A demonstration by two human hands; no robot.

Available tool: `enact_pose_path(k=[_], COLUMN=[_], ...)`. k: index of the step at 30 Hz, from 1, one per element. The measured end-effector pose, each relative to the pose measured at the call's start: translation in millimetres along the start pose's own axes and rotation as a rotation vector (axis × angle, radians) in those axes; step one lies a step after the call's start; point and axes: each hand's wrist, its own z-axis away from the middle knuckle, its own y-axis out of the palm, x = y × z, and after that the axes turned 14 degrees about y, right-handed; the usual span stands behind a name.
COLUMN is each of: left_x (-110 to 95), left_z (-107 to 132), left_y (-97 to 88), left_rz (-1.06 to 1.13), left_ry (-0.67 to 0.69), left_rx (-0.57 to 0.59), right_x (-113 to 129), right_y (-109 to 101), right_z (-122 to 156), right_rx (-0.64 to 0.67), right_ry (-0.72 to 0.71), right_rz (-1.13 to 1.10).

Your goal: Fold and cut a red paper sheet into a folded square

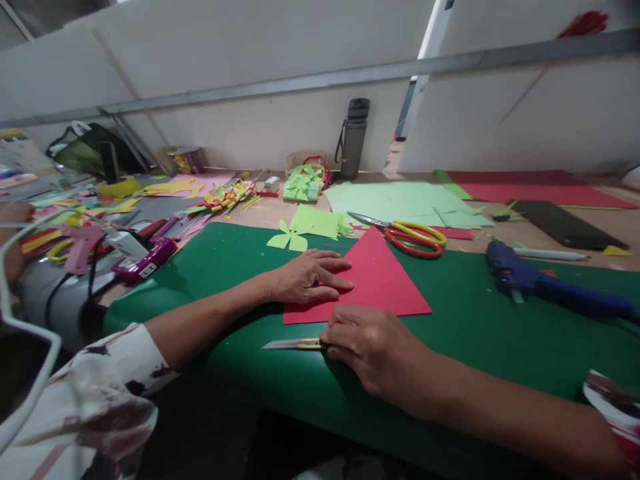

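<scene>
A red sheet of paper (383,280), three-cornered as it shows, lies on the green mat (240,287). My left hand (317,277) rests flat on its left side with the fingers stretched out. In my right hand (373,343) is a utility knife (295,344), its blade pointing left, just in front of the sheet's near edge. The fingers are closed round its handle, which is mostly hidden. Scissors with red and yellow handles (415,237) lie open beyond the sheet. Light green cut paper (289,237) sits behind my left hand.
On the right lies a blue glue gun (545,280), near a white pen (553,254) and a dark flat phone-like object (570,223). A grey bottle (355,140) stands by the wall. Leftward are a pink glue gun (83,247), a purple box (145,260) and another person's hand (17,230).
</scene>
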Motion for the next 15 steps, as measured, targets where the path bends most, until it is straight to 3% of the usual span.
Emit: enact_pose_path(k=[3,5,8,11,15], left_x=[-0.9,-1.0,-1.4,-6.2,-21.5], left_z=[-2.1,-4.0,-8.7,-17.3,-35.1], left_y=[-2.0,-2.4,-2.2,-4.6,-12.7], left_rz=[0.041,0.054,0.038,0.003,-0.048], left_ry=[-0.023,-0.074,-0.185,-0.310,-0.450], left_rx=[-0.081,-0.152,-0.230,-0.235,-0.142], right_x=[-14.6,-34.3,-68.6,-94.1,-104.6], right_y=[-13.6,-29.7,-53.7,-66.5,-69.5], right_z=[15.0,24.3,32.8,35.7,35.8], right_rx=[-0.098,-0.238,-0.436,-0.467,-0.451], right_ry=[-0.011,0.069,0.354,0.532,0.550], right_rz=[-0.080,-0.098,-0.083,-0.079,-0.088])
